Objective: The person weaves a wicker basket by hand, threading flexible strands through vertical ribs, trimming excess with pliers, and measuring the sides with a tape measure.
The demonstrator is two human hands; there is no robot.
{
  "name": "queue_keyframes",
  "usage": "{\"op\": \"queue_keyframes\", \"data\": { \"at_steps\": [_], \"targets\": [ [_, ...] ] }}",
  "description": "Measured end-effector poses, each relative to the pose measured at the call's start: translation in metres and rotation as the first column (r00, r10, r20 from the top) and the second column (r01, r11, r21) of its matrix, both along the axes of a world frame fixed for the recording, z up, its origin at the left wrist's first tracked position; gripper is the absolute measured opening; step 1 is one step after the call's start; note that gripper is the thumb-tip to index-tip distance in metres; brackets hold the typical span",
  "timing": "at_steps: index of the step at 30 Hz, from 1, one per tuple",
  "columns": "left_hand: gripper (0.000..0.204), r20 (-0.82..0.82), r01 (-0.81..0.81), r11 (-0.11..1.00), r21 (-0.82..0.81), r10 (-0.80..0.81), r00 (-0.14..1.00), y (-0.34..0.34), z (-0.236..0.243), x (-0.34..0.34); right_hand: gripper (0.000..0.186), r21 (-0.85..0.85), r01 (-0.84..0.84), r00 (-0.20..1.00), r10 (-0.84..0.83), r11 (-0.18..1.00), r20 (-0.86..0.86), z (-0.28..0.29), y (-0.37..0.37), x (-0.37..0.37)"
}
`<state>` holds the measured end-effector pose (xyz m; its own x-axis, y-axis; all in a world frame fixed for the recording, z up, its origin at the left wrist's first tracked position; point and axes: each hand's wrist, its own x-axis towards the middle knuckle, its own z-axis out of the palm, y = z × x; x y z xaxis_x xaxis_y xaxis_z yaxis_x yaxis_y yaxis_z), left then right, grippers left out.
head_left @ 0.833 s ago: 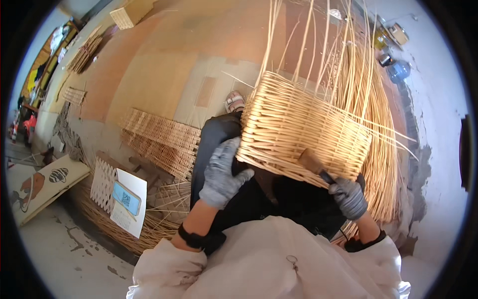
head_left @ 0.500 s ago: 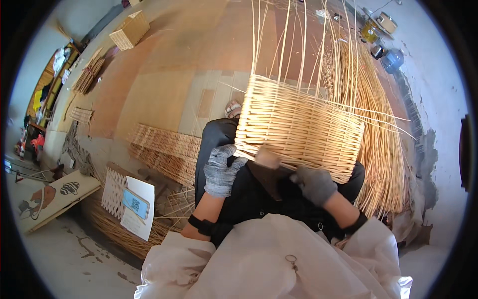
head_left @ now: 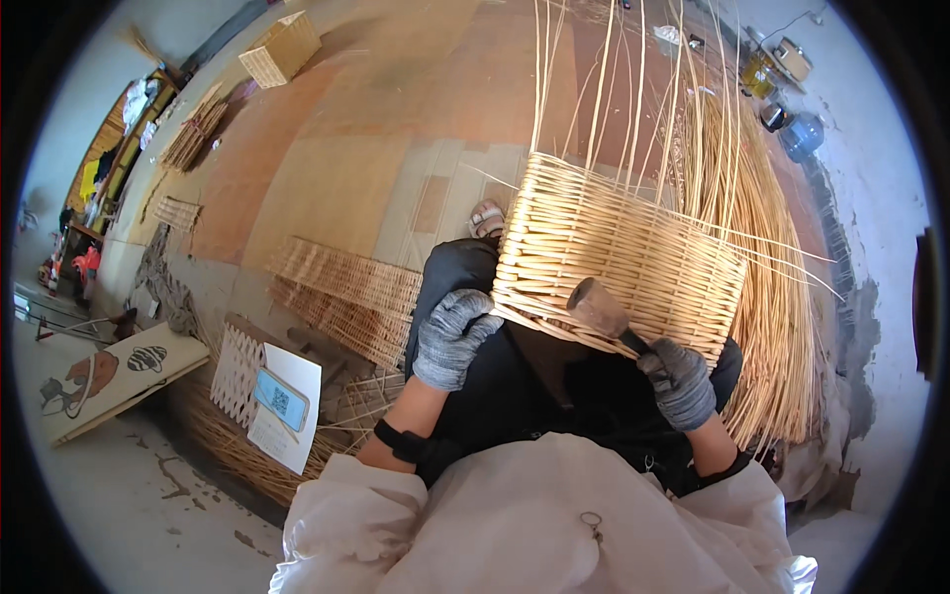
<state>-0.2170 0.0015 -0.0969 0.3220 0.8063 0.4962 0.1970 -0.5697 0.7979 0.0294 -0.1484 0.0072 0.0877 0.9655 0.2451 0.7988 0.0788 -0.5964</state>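
Observation:
A woven wicker basket (head_left: pixel 628 257) rests tilted across my knees, with long loose stakes rising from its far edge and a few strands sticking out to the right. My left hand (head_left: pixel 452 342), in a grey knit glove, pinches the basket's near left corner. In my right hand (head_left: pixel 679 384), gloved alike, is a mallet (head_left: pixel 598 308) with a thick wooden head and a dark handle. Its head is over the basket's near edge, pointing up and left; whether it touches the wicker I cannot tell.
A big bundle of wicker rods (head_left: pixel 767 297) lies to the right by the wall. Flat woven panels (head_left: pixel 346 292) lie on the left, near a white sheet with a phone (head_left: pixel 281 398). Farther off are a finished-looking box basket (head_left: pixel 281 49) and a blue water bottle (head_left: pixel 802 137).
The mallet, blurred and lower before, is now raised in plain sight, and my right hand has shifted right. My left hand keeps its place at the corner. The whole view has shifted slightly.

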Motion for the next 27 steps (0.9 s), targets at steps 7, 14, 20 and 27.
{"op": "queue_keyframes", "data": {
  "at_steps": [7,14,20,27],
  "targets": [
    [0.022,-0.176,0.196,0.944,0.265,-0.153,0.972,0.014,-0.005,-0.008,0.009,-0.157,-0.123,0.983,0.142,0.980,0.118,-0.005,0.018,0.002],
    [0.031,0.023,0.063,0.992,-0.113,-0.061,0.998,-0.001,-0.002,-0.003,0.008,-0.091,-0.172,0.947,0.190,0.981,0.257,0.006,0.040,-0.015],
    [0.038,0.096,0.071,0.975,-0.209,-0.052,0.994,-0.002,-0.005,0.000,0.007,-0.149,-0.130,0.920,0.175,0.980,0.351,0.000,0.046,-0.028],
    [0.030,0.287,0.164,0.924,-0.345,-0.062,0.956,0.029,0.020,-0.009,0.013,0.015,0.379,0.615,-0.239,0.925,-0.752,0.011,0.004,0.073]
  ]
}}
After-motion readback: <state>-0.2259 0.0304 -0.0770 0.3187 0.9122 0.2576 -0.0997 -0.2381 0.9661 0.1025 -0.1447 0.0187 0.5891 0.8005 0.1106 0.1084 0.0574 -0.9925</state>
